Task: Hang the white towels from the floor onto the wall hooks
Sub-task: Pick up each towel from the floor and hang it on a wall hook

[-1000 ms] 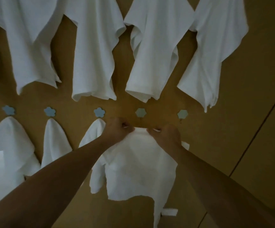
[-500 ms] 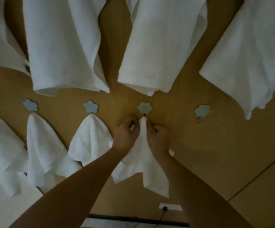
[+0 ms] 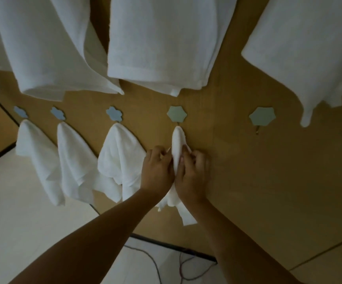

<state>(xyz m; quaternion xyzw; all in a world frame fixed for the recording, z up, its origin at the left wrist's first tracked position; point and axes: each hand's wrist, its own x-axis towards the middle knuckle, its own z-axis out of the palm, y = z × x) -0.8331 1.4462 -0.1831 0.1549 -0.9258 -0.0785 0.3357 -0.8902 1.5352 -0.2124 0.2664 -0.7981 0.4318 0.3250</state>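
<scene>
A small white towel [image 3: 177, 142] hangs by its top from the fourth flower-shaped hook [image 3: 176, 116] on the brown wall. My left hand [image 3: 157, 171] grips its left side and my right hand [image 3: 190, 173] grips its right side, a little below the hook; the towel's lower part trails between my wrists. Three more small white towels hang from the hooks to the left, the nearest [image 3: 121, 160] just beside my left hand. The fifth hook [image 3: 262, 119] at the right is bare.
Large white towels [image 3: 161, 42] hang from an upper row and drape down above the hooks. Pale floor [image 3: 22, 222] lies at the lower left, with a dark baseboard and loose cables [image 3: 166, 265] at the wall's foot.
The towel's top went onto the fourth hook. Both hands slid down it and now squeeze it together below the hook. The view came closer to the wall.
</scene>
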